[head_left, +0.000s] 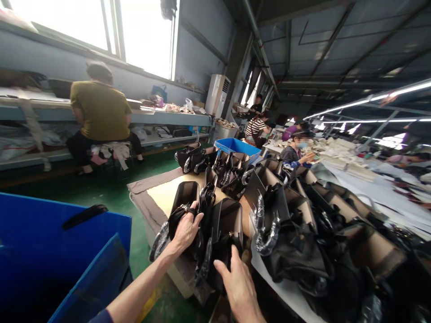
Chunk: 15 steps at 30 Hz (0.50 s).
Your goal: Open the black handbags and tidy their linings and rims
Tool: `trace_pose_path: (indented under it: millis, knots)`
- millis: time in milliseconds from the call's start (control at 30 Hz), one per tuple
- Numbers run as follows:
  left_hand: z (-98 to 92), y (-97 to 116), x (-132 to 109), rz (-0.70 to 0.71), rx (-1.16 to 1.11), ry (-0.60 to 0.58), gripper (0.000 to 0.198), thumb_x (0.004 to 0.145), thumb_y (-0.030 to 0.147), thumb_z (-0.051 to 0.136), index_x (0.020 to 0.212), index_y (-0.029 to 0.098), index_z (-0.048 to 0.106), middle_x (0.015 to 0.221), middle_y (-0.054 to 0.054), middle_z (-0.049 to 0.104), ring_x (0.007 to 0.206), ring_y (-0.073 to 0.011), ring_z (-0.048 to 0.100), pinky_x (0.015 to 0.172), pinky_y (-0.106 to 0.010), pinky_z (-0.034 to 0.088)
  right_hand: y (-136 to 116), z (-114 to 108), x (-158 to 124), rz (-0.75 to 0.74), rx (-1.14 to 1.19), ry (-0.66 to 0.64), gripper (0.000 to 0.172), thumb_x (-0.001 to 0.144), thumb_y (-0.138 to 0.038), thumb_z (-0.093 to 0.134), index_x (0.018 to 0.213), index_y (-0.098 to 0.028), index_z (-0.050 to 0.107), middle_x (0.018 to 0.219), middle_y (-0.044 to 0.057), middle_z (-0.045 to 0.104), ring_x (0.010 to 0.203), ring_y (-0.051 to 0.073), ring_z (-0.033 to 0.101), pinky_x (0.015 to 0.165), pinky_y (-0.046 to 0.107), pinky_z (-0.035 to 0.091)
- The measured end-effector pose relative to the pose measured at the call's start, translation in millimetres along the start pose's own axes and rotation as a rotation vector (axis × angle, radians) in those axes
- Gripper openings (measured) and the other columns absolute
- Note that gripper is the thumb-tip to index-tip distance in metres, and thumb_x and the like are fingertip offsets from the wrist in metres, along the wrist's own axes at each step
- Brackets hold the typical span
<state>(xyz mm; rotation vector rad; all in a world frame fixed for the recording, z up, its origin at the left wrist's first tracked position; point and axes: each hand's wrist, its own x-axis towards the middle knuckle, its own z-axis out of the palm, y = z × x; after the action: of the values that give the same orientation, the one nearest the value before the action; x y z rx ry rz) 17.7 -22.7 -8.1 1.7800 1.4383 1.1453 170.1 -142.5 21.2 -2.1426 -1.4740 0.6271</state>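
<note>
A black handbag [183,195] with a brown lining stands open at the near edge of the table. My left hand [186,231] is closed on the upper part of this bag, near a small metal fitting; some of the fingers are hidden. Just right of it stands a second black handbag [229,215], its flap raised and its brown inside showing. In front of that one, my right hand [237,280] has thumb and forefinger spread, the other fingers partly out of sight. Handles wrapped in clear plastic [160,240] hang beside the bags.
More black handbags [303,251] crowd the right side and the back of the table [151,184]. A blue bin [114,224] stands at the lower left, and another blue bin [239,146] is behind the table. A seated person [99,107] faces the window bench; several others work farther back.
</note>
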Motion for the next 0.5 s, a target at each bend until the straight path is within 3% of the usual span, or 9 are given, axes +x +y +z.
trace_pose_path:
  millis: [133, 300, 500]
  knots:
    - [-9.5, -2.8, -1.9, -0.016, 0.071, -0.021, 0.05, 0.079, 0.014, 0.043, 0.129, 0.012, 0.039, 0.127, -0.011, 0.048, 0.121, -0.0194, 0.039, 0.1, -0.028, 0.029, 1.3, 0.5, -20.8, -0.044, -0.058, -0.032, 0.062, 0.076, -0.03, 0.046, 0.132, -0.008, 0.033, 0.122, 0.017, 0.052, 0.113, 0.028, 0.048, 0.09, 0.037, 0.039]
    - [-37.3, 8.3, -2.7, -0.091, 0.239, -0.048, 0.046, 0.078, 0.012, 0.044, 0.125, 0.013, 0.045, 0.119, -0.013, 0.055, 0.112, -0.0208, 0.049, 0.091, -0.026, 0.037, 8.8, 5.4, -49.0, -0.095, -0.119, -0.073, 0.063, 0.073, -0.02, 0.044, 0.134, -0.006, 0.03, 0.131, 0.015, 0.043, 0.118, 0.026, 0.044, 0.092, 0.035, 0.04]
    - [-76.9, 34.5, -26.7, -0.021, 0.366, 0.16, 0.042, 0.079, 0.012, 0.041, 0.119, 0.013, 0.051, 0.108, -0.012, 0.062, 0.102, -0.0216, 0.056, 0.084, -0.028, 0.041, 40.0, 29.3, -86.7, -0.158, -0.207, 0.003, 0.061, 0.071, -0.012, 0.041, 0.131, -0.007, 0.035, 0.132, 0.013, 0.043, 0.112, 0.025, 0.05, 0.086, 0.032, 0.046]
